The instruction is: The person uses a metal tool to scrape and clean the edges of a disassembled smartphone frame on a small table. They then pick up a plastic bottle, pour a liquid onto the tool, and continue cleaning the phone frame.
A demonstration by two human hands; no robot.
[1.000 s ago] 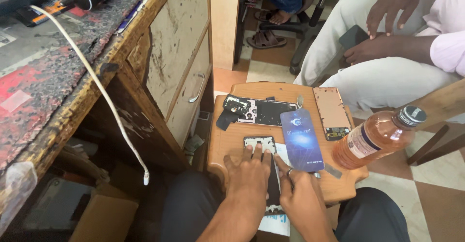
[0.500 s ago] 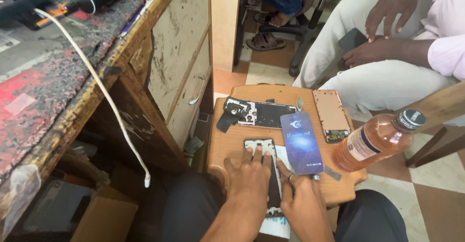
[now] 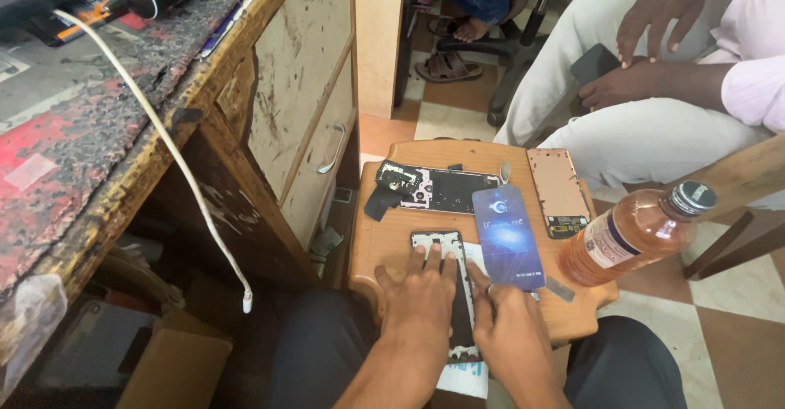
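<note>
Wooden stool (image 3: 392, 237): small, rounded top, under both hands, between the person's knees
Left hand (image 3: 421, 294): open, palm down, fingers spread flat on the black phone screen (image 3: 441, 245)
Right hand (image 3: 511, 335): open, laid against the screen's right edge, touching the left hand at the fingers
Black phone screen: lies lengthwise under the hands, its far end showing past the left fingertips, a white sheet (image 3: 466, 376) beneath its near end
Blue card (image 3: 507, 237): just right of the left fingertips, beyond the right hand, overlapping the stool's middle
Opened phone body (image 3: 446, 190): beyond the hands, circuit parts bare
Copper-coloured frame (image 3: 558, 192): far right of the hands, near the stool's edge
Bottle of orange liquid (image 3: 634, 233): right of the right hand, tilted, dark cap
White cable (image 3: 188, 180): hangs from the worn desk (image 3: 106, 131), well left of the hands
Another person's hands (image 3: 646, 41): far beyond, resting on pale trousers
</note>
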